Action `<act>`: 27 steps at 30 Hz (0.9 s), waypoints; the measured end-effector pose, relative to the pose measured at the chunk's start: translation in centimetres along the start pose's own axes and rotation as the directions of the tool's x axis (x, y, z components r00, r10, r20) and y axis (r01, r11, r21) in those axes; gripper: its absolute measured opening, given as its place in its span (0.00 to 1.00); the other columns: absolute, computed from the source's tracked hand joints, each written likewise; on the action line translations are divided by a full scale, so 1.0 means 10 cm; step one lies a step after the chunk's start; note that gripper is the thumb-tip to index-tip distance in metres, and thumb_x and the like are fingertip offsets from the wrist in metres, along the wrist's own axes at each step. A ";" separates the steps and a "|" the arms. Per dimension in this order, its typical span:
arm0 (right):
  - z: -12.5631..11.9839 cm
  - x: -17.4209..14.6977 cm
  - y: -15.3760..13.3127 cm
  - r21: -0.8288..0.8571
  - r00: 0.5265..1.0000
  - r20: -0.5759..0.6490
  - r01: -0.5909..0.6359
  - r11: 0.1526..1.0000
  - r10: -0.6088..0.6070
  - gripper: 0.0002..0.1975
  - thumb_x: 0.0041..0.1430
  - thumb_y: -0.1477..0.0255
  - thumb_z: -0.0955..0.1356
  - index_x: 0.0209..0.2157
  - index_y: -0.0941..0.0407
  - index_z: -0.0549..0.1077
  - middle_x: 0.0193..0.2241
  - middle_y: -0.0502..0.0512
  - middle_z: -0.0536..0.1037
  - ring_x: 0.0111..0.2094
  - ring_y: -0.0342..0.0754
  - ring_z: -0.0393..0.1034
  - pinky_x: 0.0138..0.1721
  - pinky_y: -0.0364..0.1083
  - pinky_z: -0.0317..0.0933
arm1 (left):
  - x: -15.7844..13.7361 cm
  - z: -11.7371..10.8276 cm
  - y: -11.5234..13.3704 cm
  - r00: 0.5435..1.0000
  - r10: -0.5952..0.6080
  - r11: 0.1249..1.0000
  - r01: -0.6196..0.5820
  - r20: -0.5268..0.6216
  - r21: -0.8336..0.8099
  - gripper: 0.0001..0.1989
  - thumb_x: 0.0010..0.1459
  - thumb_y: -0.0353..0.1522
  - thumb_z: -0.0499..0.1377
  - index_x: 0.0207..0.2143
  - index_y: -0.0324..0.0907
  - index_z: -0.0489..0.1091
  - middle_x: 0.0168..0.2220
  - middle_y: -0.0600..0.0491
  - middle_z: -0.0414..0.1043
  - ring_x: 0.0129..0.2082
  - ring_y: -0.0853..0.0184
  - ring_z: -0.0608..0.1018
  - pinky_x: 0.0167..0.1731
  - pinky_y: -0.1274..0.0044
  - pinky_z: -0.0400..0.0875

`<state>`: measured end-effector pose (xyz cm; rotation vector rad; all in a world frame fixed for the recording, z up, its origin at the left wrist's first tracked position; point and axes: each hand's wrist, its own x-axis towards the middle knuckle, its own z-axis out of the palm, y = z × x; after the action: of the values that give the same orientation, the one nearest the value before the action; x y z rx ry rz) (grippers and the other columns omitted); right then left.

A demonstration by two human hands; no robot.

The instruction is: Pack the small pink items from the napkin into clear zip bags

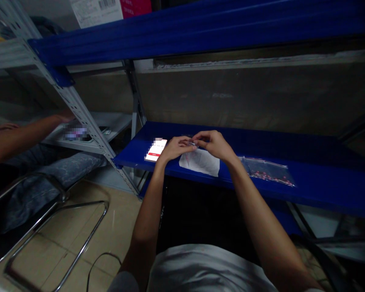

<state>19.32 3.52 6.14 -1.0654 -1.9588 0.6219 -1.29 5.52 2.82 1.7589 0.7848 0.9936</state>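
Over the blue shelf board (322, 178), my left hand (178, 148) and my right hand (215, 145) meet with their fingertips close together. Between them is a small shiny clear plastic piece (192, 142), pinched by both hands; its exact shape is partly hidden by the fingers. Beneath my hands lies a crumpled white sheet (200, 163), which looks like paper. To the right, past my right wrist, a clear zip bag (267, 170) lies flat with several small pink-red pieces in it. A phone (157, 150) with a lit screen rests left of my left hand.
A thick blue beam (200, 34) crosses above, with a box (97, 12) over it. The perforated metal upright (85, 117) stands at left. Beyond it, another person's arm (27, 136) reaches toward a lower grey shelf (115, 121); a metal-framed chair (88, 235) stands there.
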 end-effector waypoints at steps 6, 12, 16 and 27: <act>0.00 -0.04 -0.02 -0.030 0.997 0.072 0.015 0.999 -0.013 0.12 0.64 0.63 0.69 0.36 0.54 0.84 0.35 0.55 0.85 0.36 0.52 0.76 0.42 0.49 0.65 | 0.00 0.01 0.00 0.999 -0.028 0.993 0.031 0.026 -0.113 0.23 0.47 0.38 0.74 0.44 0.37 0.80 0.42 0.48 0.81 0.43 0.62 0.81 0.49 0.69 0.71; 0.08 -0.12 -0.02 0.065 0.996 0.092 -0.004 0.998 -0.002 0.18 0.63 0.55 0.69 0.33 0.54 0.83 0.33 0.54 0.83 0.35 0.51 0.75 0.40 0.48 0.65 | 0.01 0.01 -0.05 0.998 -0.057 0.987 0.057 0.004 -0.148 0.23 0.47 0.36 0.74 0.45 0.36 0.79 0.40 0.47 0.82 0.41 0.62 0.82 0.48 0.69 0.71; 0.16 -0.24 -0.03 0.192 1.000 -0.020 -0.017 0.981 0.021 0.15 0.59 0.56 0.73 0.34 0.54 0.81 0.34 0.55 0.83 0.37 0.51 0.76 0.42 0.49 0.66 | 0.00 0.03 -0.03 0.998 -0.047 0.989 0.051 0.029 -0.141 0.22 0.48 0.37 0.74 0.44 0.36 0.79 0.42 0.46 0.82 0.43 0.61 0.81 0.49 0.69 0.71; 0.33 -0.67 0.00 0.318 0.972 -0.202 -0.054 0.947 0.123 0.16 0.57 0.55 0.75 0.33 0.53 0.78 0.36 0.56 0.82 0.39 0.53 0.76 0.41 0.50 0.67 | -0.02 0.13 -0.03 0.954 -0.017 0.958 0.102 0.301 -0.270 0.28 0.49 0.33 0.75 0.54 0.41 0.78 0.54 0.42 0.79 0.54 0.56 0.78 0.56 0.67 0.67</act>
<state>18.75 -2.34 1.58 -0.9822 -1.5675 0.7971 -0.23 4.96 2.20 1.5763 0.4760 0.7370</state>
